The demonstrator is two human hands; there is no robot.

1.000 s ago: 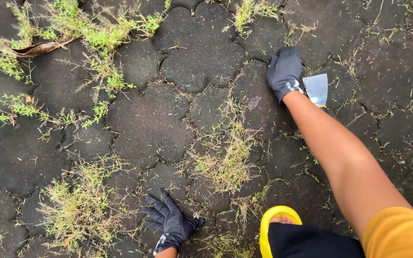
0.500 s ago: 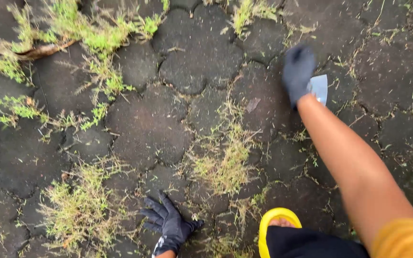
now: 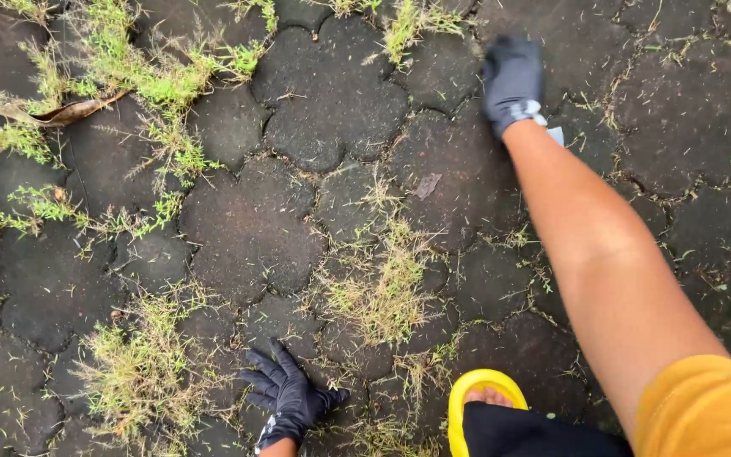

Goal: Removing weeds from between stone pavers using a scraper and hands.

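My right hand [image 3: 511,80], in a dark glove, reaches far forward and lies palm down on the dark pavers [image 3: 332,85]. Its fingers are together and bent down, so what is under them is hidden. A metal scraper blade [image 3: 556,134] lies on the ground just right of that wrist, mostly hidden by my forearm. My left hand [image 3: 288,393], also gloved, presses flat on the pavers near the bottom edge with its fingers spread, next to a tuft of dry grass [image 3: 141,368].
Grass and weeds [image 3: 382,288] grow in the joints between the pavers, thickest at the upper left [image 3: 141,72]. A dry brown leaf [image 3: 57,112] lies there. My foot in a yellow sandal [image 3: 480,393] stands at the bottom centre.
My right hand has moved forward, away from me, past the scraper, which my forearm now mostly covers. The view shifted slightly. My left hand has stayed in place.
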